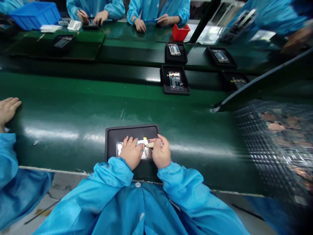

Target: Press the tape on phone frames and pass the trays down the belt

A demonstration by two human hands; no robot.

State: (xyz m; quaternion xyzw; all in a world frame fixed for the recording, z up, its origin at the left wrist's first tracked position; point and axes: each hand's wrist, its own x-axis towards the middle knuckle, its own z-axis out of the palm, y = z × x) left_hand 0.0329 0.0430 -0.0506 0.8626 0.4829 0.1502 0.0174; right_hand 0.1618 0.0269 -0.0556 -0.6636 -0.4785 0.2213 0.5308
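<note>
A silver phone frame (pixel 119 148) with parts inside lies in a black tray (pixel 111 134) close to my body. My left hand (pixel 132 151) lies over the middle of the frame and holds it down, fingers bent toward its far edge and thumb near the yellow tab (pixel 145 139). A pale, pointed spudger-like stick (pixel 149 145) is pinched in my right hand (pixel 161 153). Its tip points left and is at the parts by the tab; whether it touches them I cannot tell. My left hand covers the centre of the frame.
Black trays with phone frames (pixel 176 81) stand beyond on the green bench (pixel 80 107). At right are a slanted metal bar (pixel 264 76) and a blurred clear tray (pixel 259 140) of parts. A co-worker's hand (pixel 9 109) rests at left. Opposite, co-workers work near a red bin (pixel 180 32) and blue crate (pixel 35 14).
</note>
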